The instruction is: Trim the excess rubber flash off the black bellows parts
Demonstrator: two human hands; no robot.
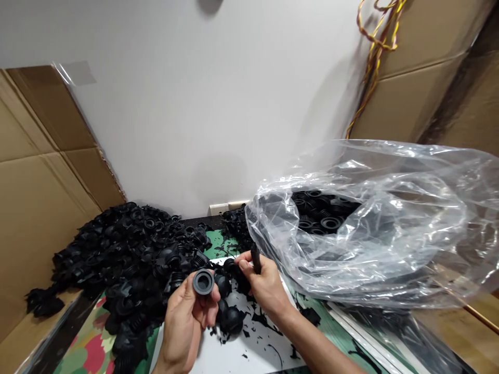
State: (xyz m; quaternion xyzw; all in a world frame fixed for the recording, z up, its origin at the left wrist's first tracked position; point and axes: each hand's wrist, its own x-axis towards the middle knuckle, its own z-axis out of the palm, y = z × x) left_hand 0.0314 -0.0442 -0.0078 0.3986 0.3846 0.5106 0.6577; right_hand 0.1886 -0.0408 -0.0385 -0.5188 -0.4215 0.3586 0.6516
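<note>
left hand: palm up, left fingers curled narrowly around a black ribbed rubber bellows boot.
boot position: above the white paper sheet, just beside the black rubber heap.
boot axis: long axis tilted up toward the head camera; round open end faces up, far end hidden by the hand.
right hand: right fingers pinch a narrow black rod, held nearly upright; material unclear.
rest: heap of black rubber bellows boots; clear polythene bag holding more; green floral cloth; brown cardboard sheets.
risk: a loose palm hold could let the boot roll into the heap; the slippery bag could slide against the right hand.
</note>
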